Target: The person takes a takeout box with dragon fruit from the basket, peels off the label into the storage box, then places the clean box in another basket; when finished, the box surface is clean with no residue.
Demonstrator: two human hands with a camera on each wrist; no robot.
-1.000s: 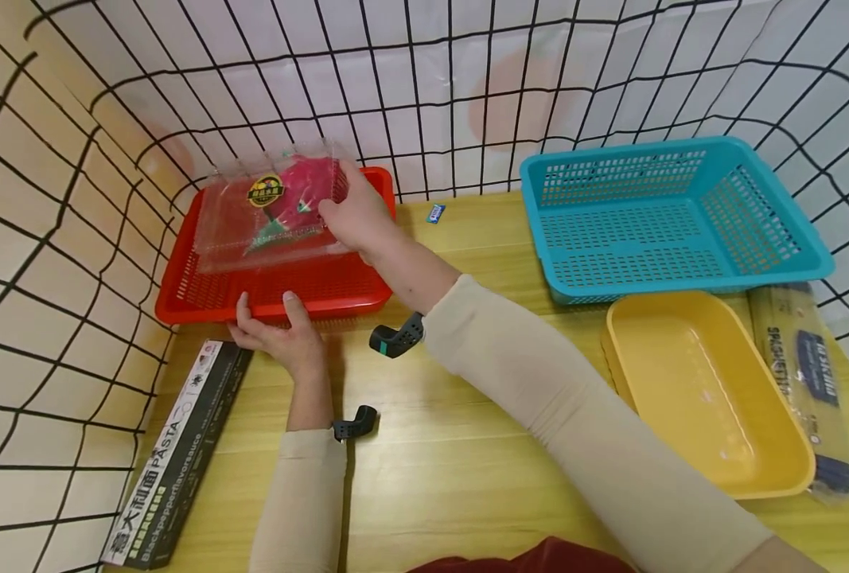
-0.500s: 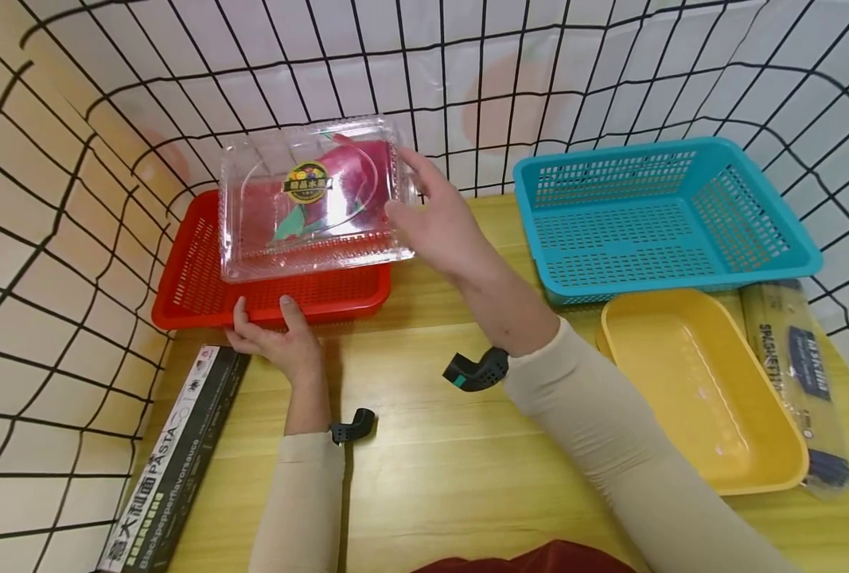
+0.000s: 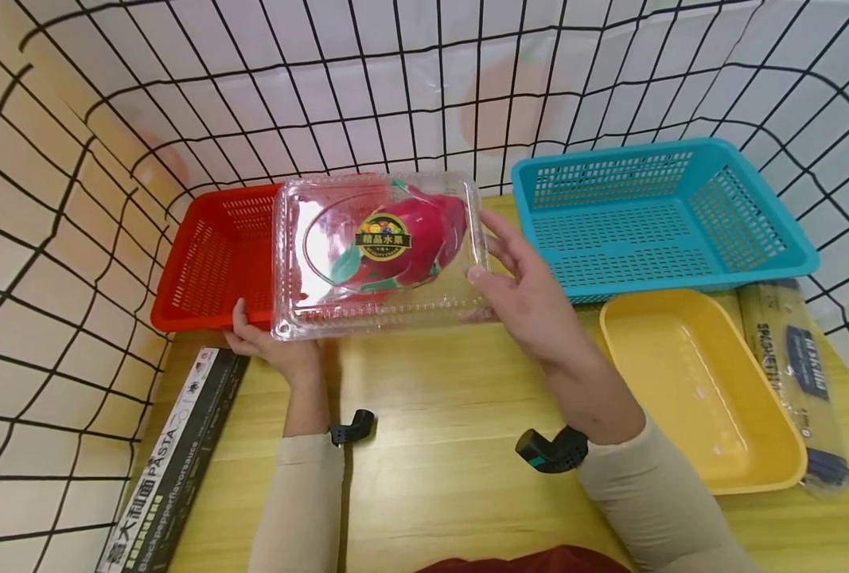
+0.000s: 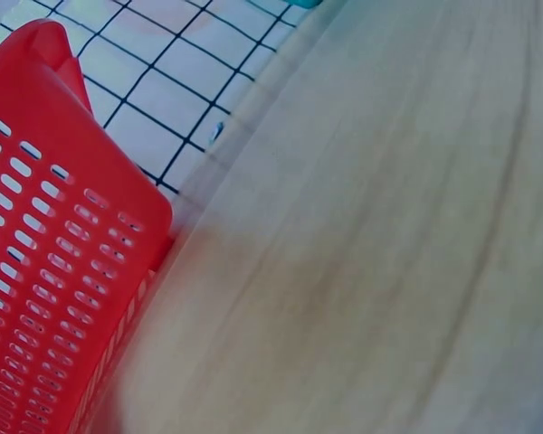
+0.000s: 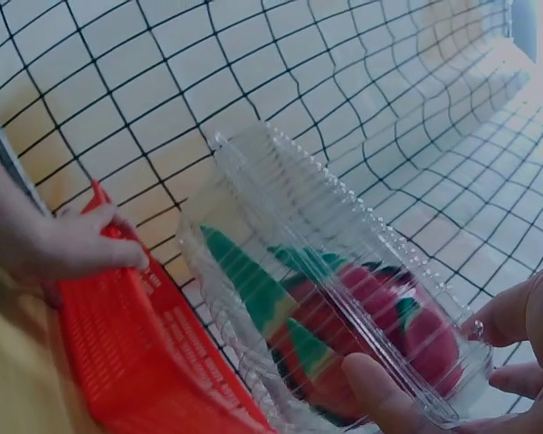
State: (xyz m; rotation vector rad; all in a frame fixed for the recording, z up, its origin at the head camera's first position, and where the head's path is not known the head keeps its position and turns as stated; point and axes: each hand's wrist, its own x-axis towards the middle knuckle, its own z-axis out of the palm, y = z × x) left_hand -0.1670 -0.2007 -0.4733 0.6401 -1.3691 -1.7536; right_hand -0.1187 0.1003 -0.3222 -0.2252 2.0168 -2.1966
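Note:
My right hand (image 3: 531, 298) grips the right end of a clear plastic clamshell box (image 3: 309, 298), thumb on the near side. Inside lies a pink dragon fruit (image 3: 427, 231) with green leaf tips; a round fruit label (image 3: 383, 237) sits on the lid. The box is raised, overlapping the right part of a red plastic basket (image 3: 212, 263) in the head view. My left hand (image 3: 284, 358) holds the basket's near rim, partly hidden by the box. From the right wrist view, the left hand's fingers (image 5: 118, 249) curl over that rim.
A blue basket (image 3: 625, 282) stands back right, a yellow tub (image 3: 703, 382) in front of it. Beyond the tub lies a spaghetti bag (image 3: 811, 374). A black pasta box (image 3: 181, 454) lies front left. Black wire mesh (image 3: 438, 103) walls the back and sides.
My right hand has lifted the clamshell box out of the red basket and brought it right and nearer. My left hand has stayed on the basket's rim.

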